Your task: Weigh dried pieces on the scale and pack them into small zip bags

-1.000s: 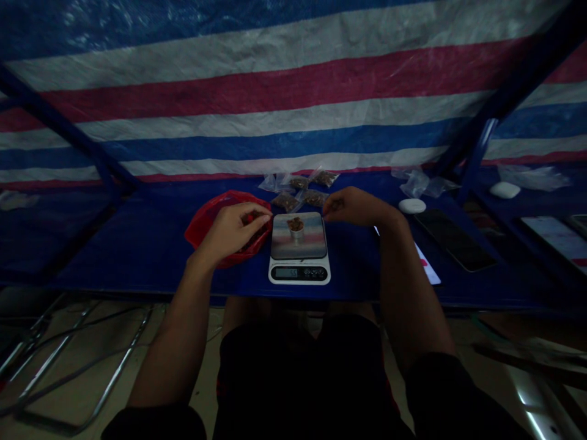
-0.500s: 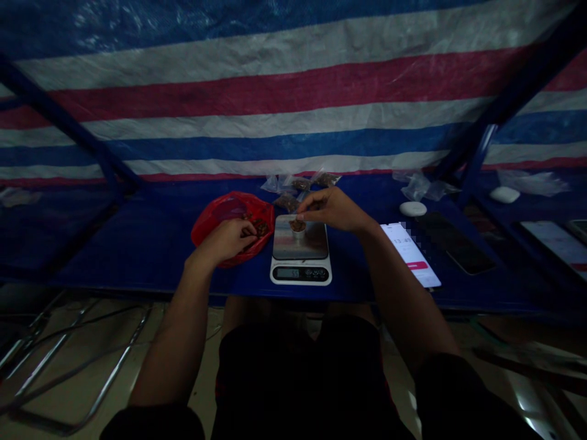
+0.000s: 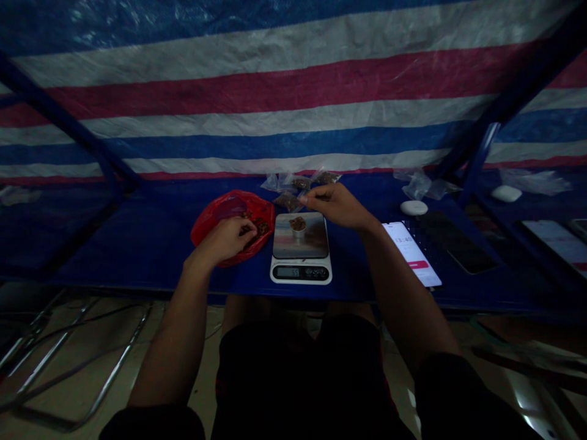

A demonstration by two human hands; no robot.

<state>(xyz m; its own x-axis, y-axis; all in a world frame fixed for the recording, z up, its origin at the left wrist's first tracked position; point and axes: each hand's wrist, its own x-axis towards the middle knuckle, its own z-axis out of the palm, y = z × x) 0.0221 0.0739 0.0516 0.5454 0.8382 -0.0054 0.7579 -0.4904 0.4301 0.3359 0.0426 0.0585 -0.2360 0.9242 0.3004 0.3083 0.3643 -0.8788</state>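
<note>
My left hand (image 3: pixel 229 237) reaches into a red plastic bag (image 3: pixel 202 223), its fingers pinched together at a pile of small brown dried pieces (image 3: pixel 262 227). Whatever those fingers hold is too small to name. A white kitchen scale (image 3: pixel 301 250) with a metal plate stands right of the bag, its display lit. On the plate is a small white cup (image 3: pixel 298 233) heaped with brown pieces (image 3: pixel 298 223). My right hand (image 3: pixel 337 203) hovers over the plate's far right corner, apart from the cup. Its thumb and fingers are closed, and anything between them cannot be made out.
Several small clear bags with brown contents (image 3: pixel 287 201) lie behind the scale. To the right are a lit phone (image 3: pixel 409 250), a dark phone (image 3: pixel 470 247), a white oval case (image 3: pixel 413 208) and clear plastic bags (image 3: pixel 419 183). A striped tarp (image 3: pixel 293 91) hangs behind the blue table.
My right hand has moved up and slightly right, away from the cup, which now shows more fully. My left hand has stayed in the red bag, almost still.
</note>
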